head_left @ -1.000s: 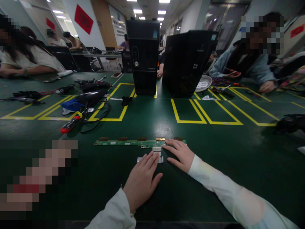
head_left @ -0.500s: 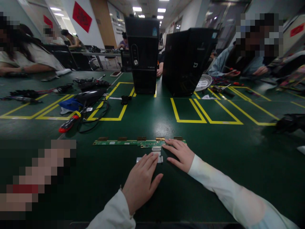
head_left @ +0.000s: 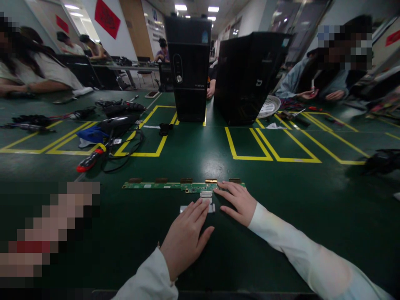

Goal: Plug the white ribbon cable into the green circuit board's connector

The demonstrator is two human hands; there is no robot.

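Observation:
A long, narrow green circuit board point(head_left: 168, 186) lies flat on the dark green table, with copper-coloured tabs along its far edge. From its near side a pale flat ribbon cable point(head_left: 206, 200) runs toward me. My left hand point(head_left: 187, 233) rests palm down with its fingertips on this cable, hiding part of it; the thumb stands apart. My right hand point(head_left: 238, 203) lies over the board's right end, fingers spread and touching it, covering some of that part.
Two black computer towers point(head_left: 191, 71) stand mid-table. At left lie a red-and-black screwdriver point(head_left: 90, 160) and tangled cables point(head_left: 121, 109). Yellow tape point(head_left: 253, 158) marks the tabletop. A white basket point(head_left: 269, 106) is behind the right tower. Another person's blurred-out arm point(head_left: 53, 225) reaches in from the left.
Both my hands stay in place on the cable and board. The view shifts very slightly. At the far right, a seated person's hand has raised the thing it holds to a more upright angle.

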